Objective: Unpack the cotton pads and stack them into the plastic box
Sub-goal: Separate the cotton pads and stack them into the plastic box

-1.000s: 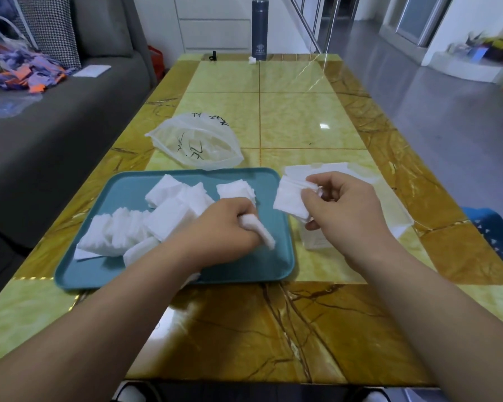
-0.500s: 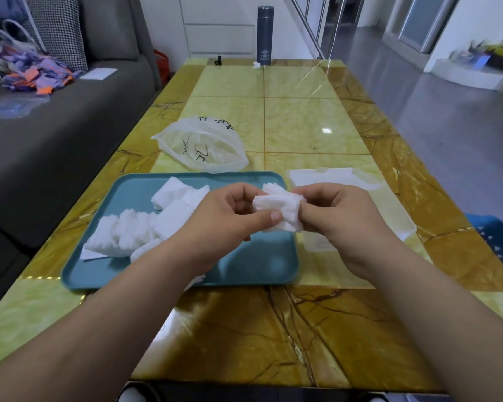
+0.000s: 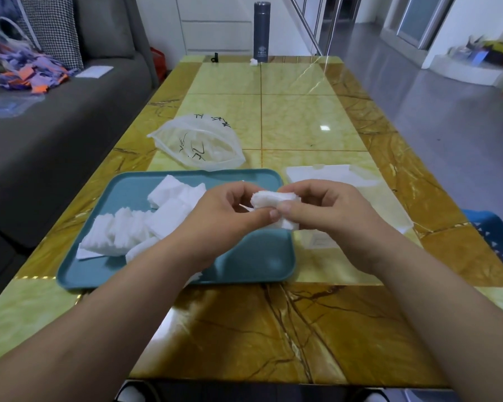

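Both hands meet above the right end of a teal tray [image 3: 253, 268]. My left hand [image 3: 224, 219] and my right hand [image 3: 328, 210] pinch one small stack of white cotton pads [image 3: 275, 198] between thumbs and fingers. Loose cotton pads [image 3: 134, 227] lie in heaps on the tray's left half. The clear plastic box [image 3: 357, 204] with a white lid edge sits on the table right of the tray, partly hidden behind my right hand. A crumpled clear bag [image 3: 204, 146] with black markings lies beyond the tray.
The tray rests on a glossy yellow-brown marble table [image 3: 302, 329]. A dark flask [image 3: 261, 40] stands at the far edge with a small white scrap beside it. A grey sofa [image 3: 41, 117] runs along the left. A blue object [image 3: 500, 236] sits low at the right.
My left hand lifted pads off the tray and brought them to my right hand's pads. Both hands now hold them together as one stack over the tray's right end.
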